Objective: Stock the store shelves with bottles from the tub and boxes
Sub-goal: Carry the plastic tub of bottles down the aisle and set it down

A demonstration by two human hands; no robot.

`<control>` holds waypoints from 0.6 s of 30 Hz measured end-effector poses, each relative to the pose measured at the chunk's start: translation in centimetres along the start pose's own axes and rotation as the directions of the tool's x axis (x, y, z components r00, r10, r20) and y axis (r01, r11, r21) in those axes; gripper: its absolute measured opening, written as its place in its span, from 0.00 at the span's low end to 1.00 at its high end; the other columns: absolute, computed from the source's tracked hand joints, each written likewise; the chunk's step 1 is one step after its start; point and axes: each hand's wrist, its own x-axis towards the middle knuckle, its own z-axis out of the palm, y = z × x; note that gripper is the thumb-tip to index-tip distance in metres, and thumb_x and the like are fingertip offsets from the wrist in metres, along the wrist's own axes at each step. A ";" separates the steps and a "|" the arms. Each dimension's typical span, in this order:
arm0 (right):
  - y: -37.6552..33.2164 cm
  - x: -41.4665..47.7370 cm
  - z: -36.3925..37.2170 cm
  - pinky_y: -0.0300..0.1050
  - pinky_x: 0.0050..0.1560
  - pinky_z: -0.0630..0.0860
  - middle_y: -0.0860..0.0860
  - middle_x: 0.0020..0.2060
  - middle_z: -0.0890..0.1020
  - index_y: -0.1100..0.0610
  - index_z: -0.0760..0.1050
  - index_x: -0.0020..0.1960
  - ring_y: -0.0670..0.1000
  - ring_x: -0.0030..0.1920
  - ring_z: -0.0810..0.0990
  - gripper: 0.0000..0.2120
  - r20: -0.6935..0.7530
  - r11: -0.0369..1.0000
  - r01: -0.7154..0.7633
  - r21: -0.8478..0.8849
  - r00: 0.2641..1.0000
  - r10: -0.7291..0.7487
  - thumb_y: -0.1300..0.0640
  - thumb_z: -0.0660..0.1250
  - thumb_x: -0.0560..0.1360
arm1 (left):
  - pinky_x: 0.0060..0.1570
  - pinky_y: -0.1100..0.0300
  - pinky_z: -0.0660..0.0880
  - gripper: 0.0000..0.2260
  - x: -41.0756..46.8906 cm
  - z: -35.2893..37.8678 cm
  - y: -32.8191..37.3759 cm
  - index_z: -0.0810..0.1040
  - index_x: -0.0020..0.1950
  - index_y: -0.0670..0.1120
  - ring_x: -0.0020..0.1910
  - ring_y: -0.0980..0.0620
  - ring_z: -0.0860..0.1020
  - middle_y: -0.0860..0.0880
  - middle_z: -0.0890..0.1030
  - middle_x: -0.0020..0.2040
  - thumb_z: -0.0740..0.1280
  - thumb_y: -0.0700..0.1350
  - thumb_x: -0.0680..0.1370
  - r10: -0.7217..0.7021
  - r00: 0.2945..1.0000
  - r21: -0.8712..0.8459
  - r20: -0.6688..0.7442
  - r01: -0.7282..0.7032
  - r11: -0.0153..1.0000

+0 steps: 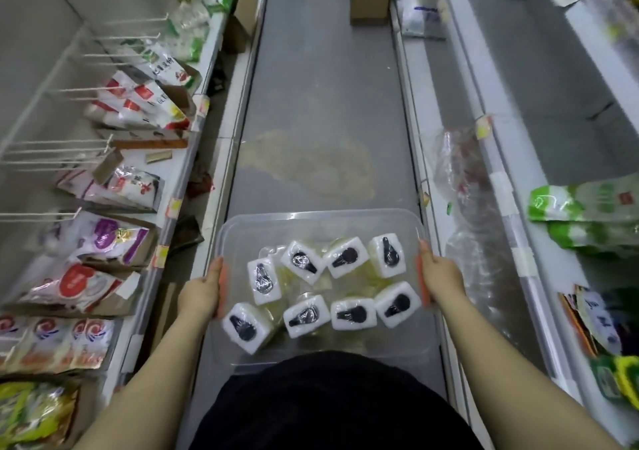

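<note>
**Load.** The clear plastic tub (pixel 318 216) is held off the floor (pixel 328 103), level and close against the person's front, midway between the two shelf runs. Inside it stand the shrink-wrapped bottles (pixel 347 257), loose and leaning at different angles.

**Grip state.** The left grip (pixel 202 290) is curled round the orange handle (pixel 223 290) on the tub's left side. The right grip (pixel 441 273) is wrapped the same way round the handle on the tub's right side. Each holds only its handle.

**Hazards, as I judge them.**
- The bottles are unrestrained. A tilt or jolt could slide them to one side and swing the load.
- The tub walls look thin. Weight hung from two handles may flex them or unseat a handle.
- The pale patch (pixel 304 162) on the floor just beyond the tub could be slippery. I cannot tell what it is.
- The aisle is narrow, and a tub corner could clip the shelf edge (pixel 174 207) on its left.

**Count.** One tub, eight bottles, two orange handles. One cardboard box (pixel 369 3) sits far beyond the tub. I cannot count the bagged goods (pixel 79 280) left of the tub.
</note>
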 end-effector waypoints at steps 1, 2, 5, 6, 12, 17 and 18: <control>-1.0 1.3 0.3 0.49 0.43 0.73 0.60 0.39 0.79 0.66 0.78 0.46 0.57 0.38 0.76 0.34 0.003 1.000 0.002 -0.013 1.000 -0.002 0.36 0.51 0.80 | 0.41 0.53 0.71 0.34 1.3 0.1 0.8 0.79 0.43 0.35 0.40 0.41 0.77 0.38 0.79 0.41 0.54 0.67 0.78 -0.020 1.000 -0.002 0.005 0.020 1.000; -2.0 2.5 0.6 0.48 0.42 0.72 0.59 0.38 0.78 0.65 0.78 0.44 0.57 0.37 0.75 0.33 0.012 0.999 0.003 -0.036 1.000 -0.003 0.37 0.51 0.81 | 0.42 0.53 0.72 0.34 2.5 0.3 1.7 0.79 0.43 0.36 0.41 0.41 0.78 0.38 0.80 0.41 0.54 0.67 0.78 -0.029 1.000 0.000 0.010 0.029 1.000; -6.5 6.6 1.3 0.47 0.41 0.69 0.61 0.40 0.78 0.62 0.75 0.40 0.56 0.39 0.74 0.30 0.045 0.993 0.025 -0.114 0.999 -0.020 0.39 0.50 0.82 | 0.44 0.53 0.71 0.33 7.4 0.2 5.2 0.79 0.44 0.37 0.40 0.43 0.76 0.38 0.81 0.45 0.55 0.67 0.77 -0.058 0.998 -0.005 0.033 0.058 0.998; -8.3 8.0 1.5 0.46 0.42 0.68 0.60 0.40 0.77 0.63 0.75 0.42 0.57 0.40 0.74 0.29 0.046 0.990 0.029 -0.137 0.999 -0.023 0.40 0.50 0.82 | 0.46 0.54 0.71 0.33 9.2 0.0 6.7 0.79 0.46 0.36 0.41 0.43 0.76 0.38 0.80 0.46 0.55 0.67 0.78 -0.048 0.998 -0.005 0.043 0.048 0.999; -18.1 15.4 3.4 0.46 0.35 0.68 0.59 0.35 0.76 0.63 0.73 0.37 0.53 0.32 0.72 0.32 0.005 0.988 -0.004 -0.152 1.000 0.004 0.38 0.50 0.81 | 0.56 0.48 0.75 0.35 19.3 -2.4 15.7 0.79 0.50 0.37 0.50 0.38 0.78 0.36 0.80 0.50 0.53 0.69 0.77 -0.026 0.996 0.013 0.081 0.025 1.000; -23.9 20.8 3.9 0.45 0.36 0.69 0.62 0.49 0.81 0.69 0.79 0.51 0.57 0.38 0.78 0.35 0.024 0.991 -0.020 -0.134 0.999 0.023 0.38 0.51 0.81 | 0.55 0.49 0.76 0.36 25.0 -3.6 21.9 0.79 0.50 0.37 0.48 0.39 0.79 0.36 0.80 0.50 0.51 0.69 0.77 -0.041 0.994 0.075 0.100 0.033 0.997; -25.0 22.3 4.0 0.46 0.39 0.69 0.60 0.50 0.80 0.69 0.79 0.52 0.60 0.42 0.79 0.35 0.026 0.992 -0.026 -0.125 0.999 0.030 0.38 0.51 0.81 | 0.54 0.49 0.76 0.35 26.1 -3.4 23.2 0.79 0.49 0.38 0.47 0.39 0.79 0.36 0.80 0.49 0.51 0.69 0.77 -0.045 0.993 0.080 0.106 0.036 0.996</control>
